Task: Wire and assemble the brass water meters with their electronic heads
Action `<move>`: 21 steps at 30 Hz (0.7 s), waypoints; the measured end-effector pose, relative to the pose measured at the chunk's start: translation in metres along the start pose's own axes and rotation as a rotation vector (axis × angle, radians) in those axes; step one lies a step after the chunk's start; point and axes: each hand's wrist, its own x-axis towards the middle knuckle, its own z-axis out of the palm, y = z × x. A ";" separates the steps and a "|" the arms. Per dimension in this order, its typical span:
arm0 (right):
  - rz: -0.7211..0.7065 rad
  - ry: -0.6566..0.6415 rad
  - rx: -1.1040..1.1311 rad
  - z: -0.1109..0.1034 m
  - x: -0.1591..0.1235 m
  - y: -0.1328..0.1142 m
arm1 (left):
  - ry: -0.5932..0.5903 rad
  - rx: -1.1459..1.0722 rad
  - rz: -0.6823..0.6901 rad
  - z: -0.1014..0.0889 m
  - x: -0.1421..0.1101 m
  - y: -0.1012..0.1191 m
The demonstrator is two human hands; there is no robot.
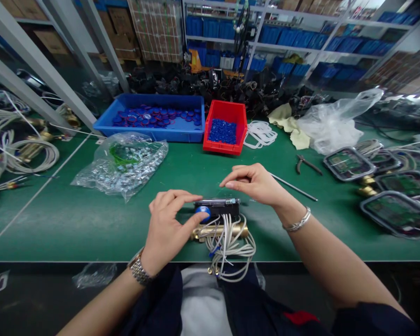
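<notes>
In front of me on the green bench is a meter with a black case, a brass pipe body and coiled pale cables. My left hand grips the case from the left, thumb by a round blue cap and fingers along its far edge. A small light-coloured part shows at the case's far right edge. Above and right of the meter hovers my right hand, thumb and forefinger pinched together. Whatever the pinch may hold is too small to make out.
Behind stand a blue tray of blue caps and a red bin of small blue parts. A plastic bag of parts lies left. Right are a metal rod, pliers and several clear-covered meters.
</notes>
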 end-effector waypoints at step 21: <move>-0.006 -0.075 -0.184 0.024 0.022 0.012 | -0.139 -0.035 -0.061 0.032 -0.023 0.007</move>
